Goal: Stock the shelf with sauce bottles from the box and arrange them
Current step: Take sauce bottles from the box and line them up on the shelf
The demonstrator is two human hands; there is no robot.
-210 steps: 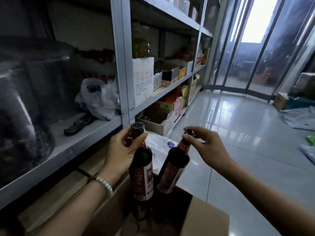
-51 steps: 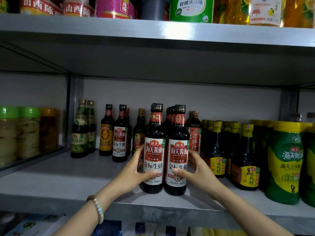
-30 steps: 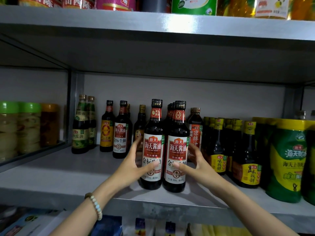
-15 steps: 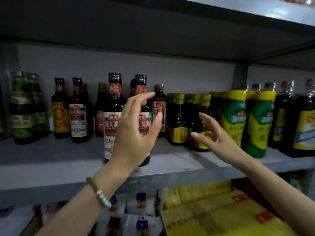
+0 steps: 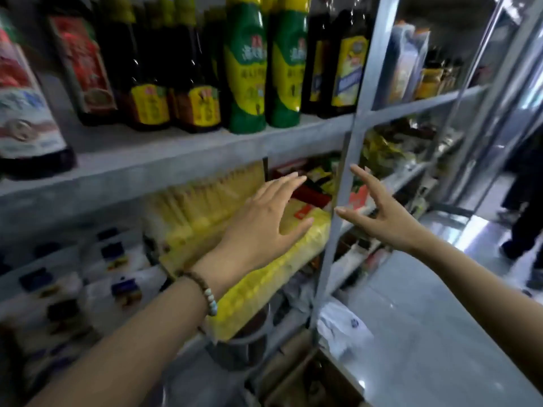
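The sauce bottle [image 5: 26,113] with the red-and-white label stands upright on the gray shelf [image 5: 176,160], at the far left, above both your hands. To its right on the same shelf stand dark bottles [image 5: 150,83] with yellow labels, then two green-and-yellow bottles [image 5: 246,69]. Your left hand [image 5: 261,224] hovers empty, fingers spread, in front of the yellow packets [image 5: 264,277] one level down. Your right hand [image 5: 382,212] is likewise released and empty, just right of the metal post [image 5: 346,160]. A blurred cardboard box [image 5: 293,383] sits low by the post's foot.
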